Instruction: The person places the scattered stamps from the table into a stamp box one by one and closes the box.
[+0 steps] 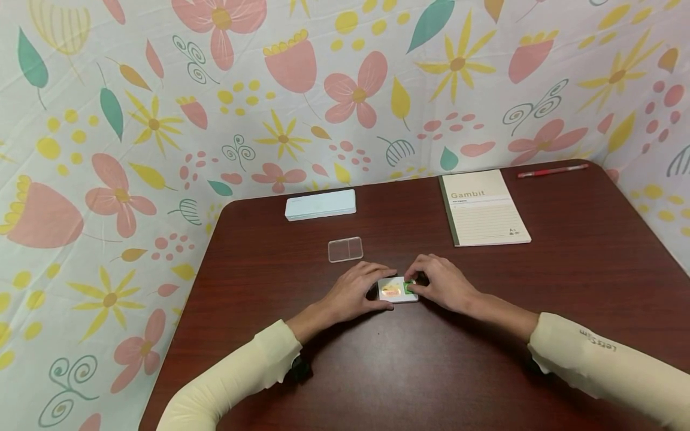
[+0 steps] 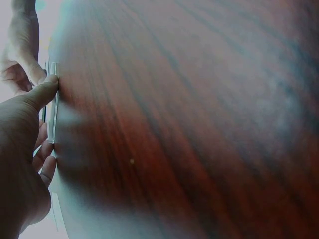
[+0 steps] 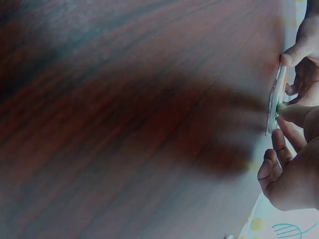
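Observation:
A small flat clear-edged case [image 1: 398, 299] lies on the table between the hands, with a white card-like face bearing gold and orange print. My left hand [image 1: 351, 292] holds its left end, thumb along the near edge and fingers on the far edge. At the case's right end my right hand [image 1: 444, 284] pinches a small green piece [image 1: 408, 288] between thumb and index finger. In the right wrist view, the case [image 3: 272, 107] appears edge-on, and the fingertips partly hide the green piece. A clear rectangular lid-like plate [image 1: 345, 249] lies just beyond the left hand.
A pale blue flat box [image 1: 320, 205] sits near the back edge of the dark wooden table [image 1: 388, 371]. Toward the back right lie a notebook [image 1: 485, 209] and a red pen [image 1: 552, 171]. A flower-patterned cloth [image 1: 215, 131] hangs behind the table.

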Demonstrator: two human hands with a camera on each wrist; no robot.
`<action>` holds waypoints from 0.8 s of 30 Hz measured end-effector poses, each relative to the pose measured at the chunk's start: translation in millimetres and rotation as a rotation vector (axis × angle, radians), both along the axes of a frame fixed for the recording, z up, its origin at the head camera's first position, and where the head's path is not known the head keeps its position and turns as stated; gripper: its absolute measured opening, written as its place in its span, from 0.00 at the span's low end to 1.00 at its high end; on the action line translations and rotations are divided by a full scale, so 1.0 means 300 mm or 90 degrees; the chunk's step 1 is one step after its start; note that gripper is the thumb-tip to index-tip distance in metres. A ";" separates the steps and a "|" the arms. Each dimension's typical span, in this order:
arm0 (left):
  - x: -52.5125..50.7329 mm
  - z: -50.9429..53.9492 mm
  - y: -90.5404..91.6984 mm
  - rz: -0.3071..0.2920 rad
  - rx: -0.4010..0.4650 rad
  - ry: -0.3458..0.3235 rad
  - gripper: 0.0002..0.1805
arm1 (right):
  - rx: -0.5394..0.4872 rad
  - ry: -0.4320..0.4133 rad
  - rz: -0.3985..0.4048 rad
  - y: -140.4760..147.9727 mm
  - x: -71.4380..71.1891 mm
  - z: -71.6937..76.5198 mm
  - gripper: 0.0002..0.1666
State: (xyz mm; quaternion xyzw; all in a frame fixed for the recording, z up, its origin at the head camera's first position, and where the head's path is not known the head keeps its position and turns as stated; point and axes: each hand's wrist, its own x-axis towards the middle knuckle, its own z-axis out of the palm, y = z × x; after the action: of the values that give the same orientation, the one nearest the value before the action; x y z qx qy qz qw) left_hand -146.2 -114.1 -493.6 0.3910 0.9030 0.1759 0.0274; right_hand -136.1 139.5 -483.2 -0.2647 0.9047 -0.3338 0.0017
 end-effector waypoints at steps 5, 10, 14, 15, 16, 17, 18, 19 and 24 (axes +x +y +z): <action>0.001 0.002 0.000 0.001 -0.001 -0.001 0.39 | -0.004 -0.002 0.002 0.000 -0.001 -0.001 0.08; 0.003 0.004 0.000 0.000 -0.003 0.002 0.39 | -0.021 -0.003 0.010 0.002 -0.004 -0.001 0.07; 0.002 0.004 0.001 -0.001 -0.005 0.007 0.39 | -0.030 -0.001 0.010 0.005 -0.007 0.001 0.07; 0.002 0.003 0.001 0.000 -0.005 0.007 0.39 | -0.032 0.000 0.010 0.006 -0.008 0.002 0.07; 0.002 0.003 0.001 0.000 -0.006 0.008 0.39 | -0.034 0.000 0.011 0.007 -0.009 0.004 0.07; 0.001 0.002 0.001 0.000 -0.005 0.007 0.39 | -0.036 0.002 0.011 0.008 -0.010 0.006 0.08; 0.001 0.002 0.002 -0.001 -0.005 0.007 0.39 | -0.037 0.003 0.011 0.010 -0.011 0.007 0.08; 0.001 0.002 0.002 -0.001 -0.004 0.006 0.39 | -0.039 0.003 0.012 0.011 -0.011 0.009 0.08; 0.002 0.000 0.001 -0.006 -0.009 0.011 0.39 | -0.045 0.004 0.016 0.020 -0.012 0.015 0.10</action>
State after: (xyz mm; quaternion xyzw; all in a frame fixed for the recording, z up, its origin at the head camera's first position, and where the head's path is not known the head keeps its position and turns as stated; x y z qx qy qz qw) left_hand -145.5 -113.8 -493.5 0.3962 0.9028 0.1657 0.0232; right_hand -139.6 145.5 -478.6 -0.2766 0.8891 -0.3647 -0.0064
